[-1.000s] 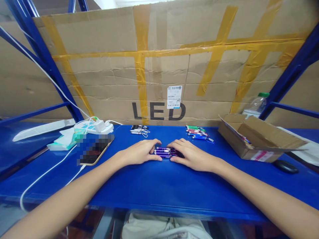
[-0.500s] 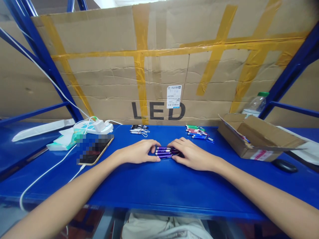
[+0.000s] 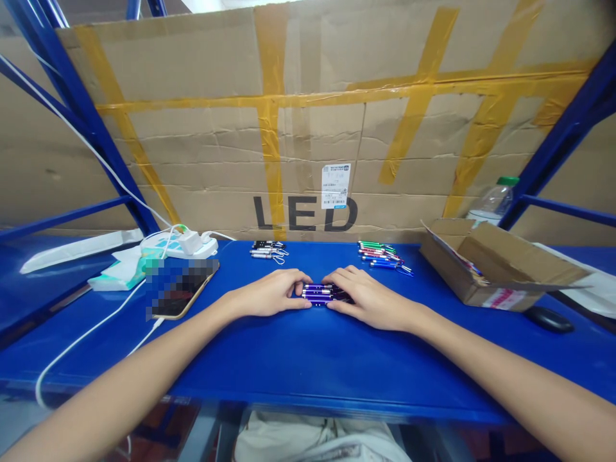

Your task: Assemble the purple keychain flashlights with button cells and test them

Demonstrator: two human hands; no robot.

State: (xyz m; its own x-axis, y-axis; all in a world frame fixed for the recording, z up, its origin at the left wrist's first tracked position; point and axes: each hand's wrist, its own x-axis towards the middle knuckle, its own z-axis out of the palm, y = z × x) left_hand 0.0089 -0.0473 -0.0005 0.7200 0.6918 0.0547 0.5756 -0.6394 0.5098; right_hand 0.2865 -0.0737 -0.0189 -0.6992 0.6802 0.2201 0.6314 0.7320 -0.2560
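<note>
A small bunch of purple keychain flashlights [image 3: 319, 294] lies on the blue table [image 3: 308, 359] in the middle. My left hand [image 3: 271, 292] presses against its left end, fingers curled around it. My right hand [image 3: 366, 297] cups the right end the same way, so both hands squeeze the bunch together between them. Part of the bunch is hidden under my right fingers.
At the back lie a black and silver flashlight group [image 3: 267, 249] and a mixed-colour group [image 3: 384, 255]. An open cardboard box [image 3: 495, 266] and a bottle [image 3: 493, 203] stand on the right, beside a dark mouse [image 3: 548, 318]. A phone [image 3: 179, 289], power strip [image 3: 180, 244] and tissues [image 3: 120, 273] sit left.
My hands have closed in slightly, pressing the purple flashlights into a tighter bunch. Nothing else has moved.
</note>
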